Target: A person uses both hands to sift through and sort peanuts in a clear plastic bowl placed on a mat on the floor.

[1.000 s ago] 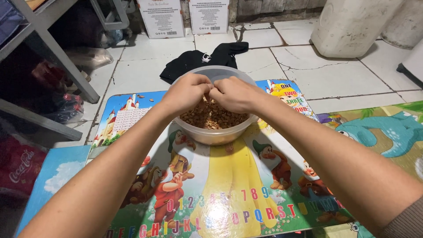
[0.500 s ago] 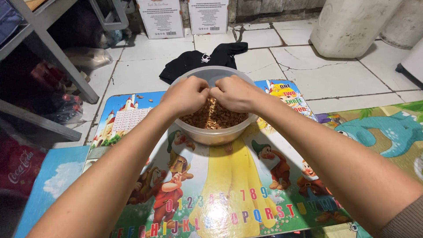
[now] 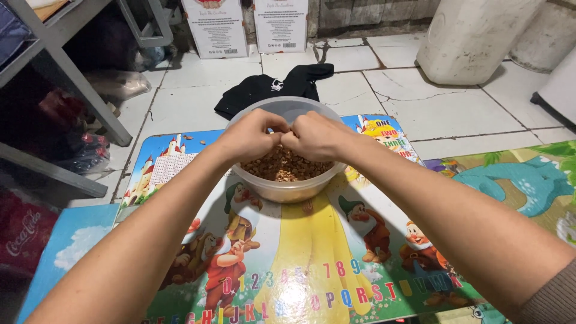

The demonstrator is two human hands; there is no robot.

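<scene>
A translucent plastic bowl (image 3: 282, 191) stands on a colourful cartoon floor mat (image 3: 312, 264) and holds small brown nuts or seeds (image 3: 282, 168). Both of my hands hover over the bowl, fingertips pressed together at its middle. My left hand (image 3: 251, 137) and my right hand (image 3: 315, 135) are pinched on something small between them; the piece itself is hidden by my fingers. My forearms reach in from the lower corners of the view.
A black cloth (image 3: 270, 89) lies on the white tiles behind the bowl. Two white cartons (image 3: 246, 27) stand at the back wall, a large white container (image 3: 474, 36) at the back right. A grey metal shelf frame (image 3: 66, 90) with bags beneath it fills the left.
My hands stay over the bowl with only slight finger movement; the bowl and mat have not moved.
</scene>
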